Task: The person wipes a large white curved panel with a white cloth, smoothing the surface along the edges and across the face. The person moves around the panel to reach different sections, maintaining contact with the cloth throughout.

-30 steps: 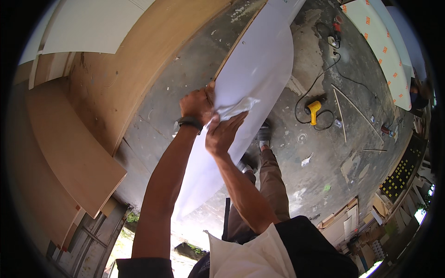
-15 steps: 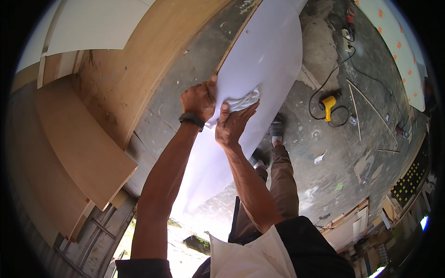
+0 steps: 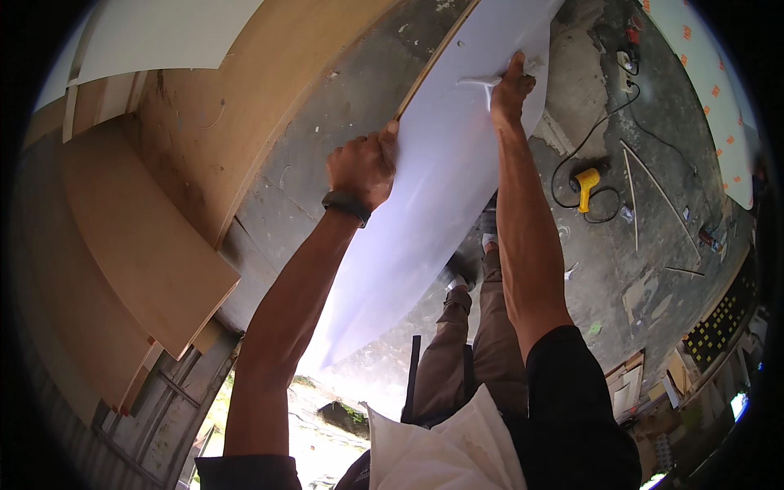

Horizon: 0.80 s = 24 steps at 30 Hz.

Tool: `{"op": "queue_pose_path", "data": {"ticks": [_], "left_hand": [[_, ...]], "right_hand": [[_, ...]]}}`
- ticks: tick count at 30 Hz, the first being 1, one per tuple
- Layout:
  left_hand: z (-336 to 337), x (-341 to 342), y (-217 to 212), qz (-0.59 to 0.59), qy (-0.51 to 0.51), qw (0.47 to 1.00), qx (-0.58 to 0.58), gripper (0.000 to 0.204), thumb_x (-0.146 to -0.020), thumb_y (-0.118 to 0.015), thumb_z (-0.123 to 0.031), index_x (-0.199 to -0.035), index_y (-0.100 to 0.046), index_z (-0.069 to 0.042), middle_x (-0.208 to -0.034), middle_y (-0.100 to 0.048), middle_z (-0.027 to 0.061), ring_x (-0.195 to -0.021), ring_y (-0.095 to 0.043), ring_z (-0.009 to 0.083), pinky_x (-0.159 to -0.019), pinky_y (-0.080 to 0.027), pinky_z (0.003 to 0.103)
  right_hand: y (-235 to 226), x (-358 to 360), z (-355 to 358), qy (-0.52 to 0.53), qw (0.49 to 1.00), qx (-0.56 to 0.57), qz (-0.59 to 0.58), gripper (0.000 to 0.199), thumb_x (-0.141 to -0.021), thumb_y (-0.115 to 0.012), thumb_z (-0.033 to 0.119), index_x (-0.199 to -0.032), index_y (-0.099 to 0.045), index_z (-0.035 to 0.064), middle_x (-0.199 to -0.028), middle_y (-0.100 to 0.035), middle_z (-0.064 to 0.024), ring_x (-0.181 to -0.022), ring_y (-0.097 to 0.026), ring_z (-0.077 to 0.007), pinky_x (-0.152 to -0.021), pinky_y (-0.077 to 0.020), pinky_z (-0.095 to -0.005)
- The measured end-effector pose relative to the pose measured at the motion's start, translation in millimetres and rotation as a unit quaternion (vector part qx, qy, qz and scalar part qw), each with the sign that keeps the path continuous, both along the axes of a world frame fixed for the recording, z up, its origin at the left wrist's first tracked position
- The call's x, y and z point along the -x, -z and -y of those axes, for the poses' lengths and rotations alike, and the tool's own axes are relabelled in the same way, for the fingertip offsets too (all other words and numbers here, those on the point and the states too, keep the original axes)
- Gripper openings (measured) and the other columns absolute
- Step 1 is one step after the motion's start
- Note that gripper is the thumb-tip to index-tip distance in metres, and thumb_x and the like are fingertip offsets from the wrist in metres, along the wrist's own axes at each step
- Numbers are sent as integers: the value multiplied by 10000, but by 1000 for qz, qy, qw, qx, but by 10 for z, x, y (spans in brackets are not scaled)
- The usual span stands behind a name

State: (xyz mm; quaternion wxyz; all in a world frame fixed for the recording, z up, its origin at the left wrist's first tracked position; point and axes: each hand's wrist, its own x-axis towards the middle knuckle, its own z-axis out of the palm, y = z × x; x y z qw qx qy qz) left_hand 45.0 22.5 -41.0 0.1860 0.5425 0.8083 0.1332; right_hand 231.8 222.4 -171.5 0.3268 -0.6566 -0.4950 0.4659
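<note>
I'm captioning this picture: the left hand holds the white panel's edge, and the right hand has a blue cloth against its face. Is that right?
Not quite: in the head view, the cloth at the right hand is white, not blue. The rest stands.

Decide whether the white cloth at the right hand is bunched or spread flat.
Bunched: the white cloth juts left of the right hand in narrow folds over the white panel; any part under the palm is hidden.

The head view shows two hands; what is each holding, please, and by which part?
The left hand grips the white panel by its left edge; the right hand has a white cloth, exact hold unclear.
</note>
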Motion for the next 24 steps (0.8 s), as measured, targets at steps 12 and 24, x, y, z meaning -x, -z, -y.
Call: {"op": "queue_pose_path", "data": {"ticks": [12,24], "left_hand": [[-70,12,30,-22,15,998,48,663,-1122,-321,-487,-772,-718,-86,-626,-660,190,-626,-671,431,-622,-551,521],[20,108,72,-3,1,1000,15,650,-1111,-350,-508,-776,-713,-86,-666,-673,197,-680,-689,432,-641,-546,525]], "right_hand": [[-155,-32,-285,3,998,-58,-11,1043,-1054,-295,654,-1547,3,-216,-1629,-4,-448,-1565,-19,-527,-1285,-83,-572],[-1023,694,1904,-124,981,-61,133,1169,-1034,-274,712,-1456,142,-296,-1557,72,-530,-1510,6,-633,-1259,-89,-648]]}}
